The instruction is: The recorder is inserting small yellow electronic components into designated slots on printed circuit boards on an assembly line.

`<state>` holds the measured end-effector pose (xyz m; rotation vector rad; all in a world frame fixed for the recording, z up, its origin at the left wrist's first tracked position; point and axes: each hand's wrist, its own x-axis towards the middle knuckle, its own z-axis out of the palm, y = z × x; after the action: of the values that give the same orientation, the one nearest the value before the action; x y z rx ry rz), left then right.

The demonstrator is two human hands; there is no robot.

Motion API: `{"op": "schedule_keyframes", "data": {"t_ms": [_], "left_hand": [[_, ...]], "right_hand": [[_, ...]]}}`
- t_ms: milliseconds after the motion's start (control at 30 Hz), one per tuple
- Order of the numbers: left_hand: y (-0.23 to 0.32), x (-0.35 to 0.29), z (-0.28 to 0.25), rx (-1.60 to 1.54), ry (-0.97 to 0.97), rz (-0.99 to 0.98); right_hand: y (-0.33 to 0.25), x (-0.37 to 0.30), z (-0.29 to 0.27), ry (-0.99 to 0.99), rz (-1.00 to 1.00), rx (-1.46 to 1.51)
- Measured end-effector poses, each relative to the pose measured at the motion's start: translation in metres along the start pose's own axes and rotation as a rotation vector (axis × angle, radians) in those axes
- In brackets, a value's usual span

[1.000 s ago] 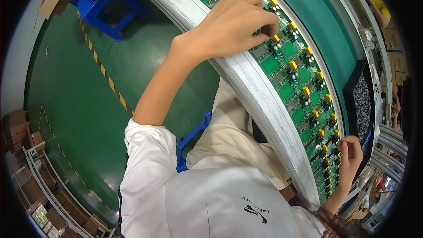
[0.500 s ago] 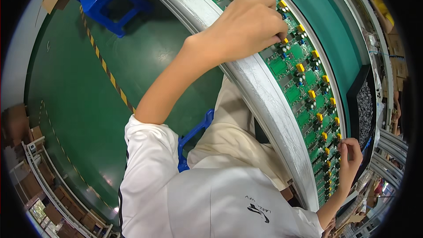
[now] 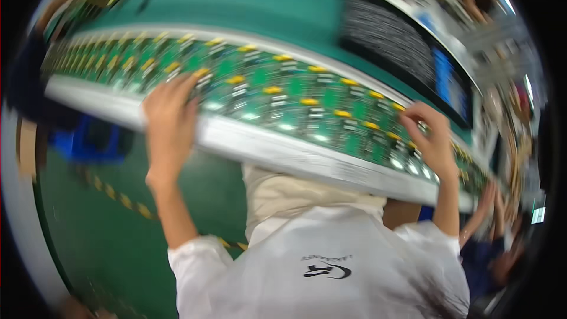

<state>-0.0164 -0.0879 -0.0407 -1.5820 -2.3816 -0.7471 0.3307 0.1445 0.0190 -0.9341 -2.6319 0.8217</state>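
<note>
L hand (image 3: 169, 109) at the PCBs (image 3: 258, 75), fingers bent by a yellow comp (image 3: 201, 73) – blurred, can't tell if gripping. PCBs run L to R behind near metal rail (image 3: 283, 156); black tray (image 3: 384, 29) far side, R of ctr. R hand (image 3: 432, 139): thumb + index curled near far PCB edge – grip unclear. Step looks like fingertip work on PCBs; next move prob. needs light touch.
</note>
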Motion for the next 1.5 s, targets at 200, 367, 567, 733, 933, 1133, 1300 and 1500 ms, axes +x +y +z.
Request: {"op": "schedule_keyframes", "data": {"t_ms": [200,367,567,733,933,1133,1300,1500], "left_hand": [[-0.002,-0.027,-0.002,-0.111,-0.043,-0.077],[0.006,-0.023,0.012,-0.144,-0.03,-0.147],[0.014,-0.015,0.014,-0.099,-0.061,-0.281],[0.053,-0.016,0.001,-0.089,-0.083,-0.258],[0.12,-0.027,0.009,-0.015,-0.085,-0.118],[0.122,-0.037,-0.025,0.083,-0.065,-0.057],[0.163,-0.031,-0.065,0.138,-0.258,0.04],[0.11,0.028,-0.068,-0.154,-0.392,0.264]], "right_hand": [[0.012,-0.046,0.009,0.18,-0.173,0.005],[0.014,-0.093,0.033,0.232,-0.184,-0.073],[0.032,-0.112,0.034,0.237,-0.198,-0.044],[0.057,-0.138,0.013,0.219,-0.151,-0.004],[0.099,-0.163,0.005,0.29,-0.086,0.011],[0.103,-0.155,-0.009,0.288,-0.104,0.097],[0.103,-0.094,-0.079,0.394,-0.063,0.091],[0.09,0.054,-0.049,0.263,-0.109,-0.455]]}}
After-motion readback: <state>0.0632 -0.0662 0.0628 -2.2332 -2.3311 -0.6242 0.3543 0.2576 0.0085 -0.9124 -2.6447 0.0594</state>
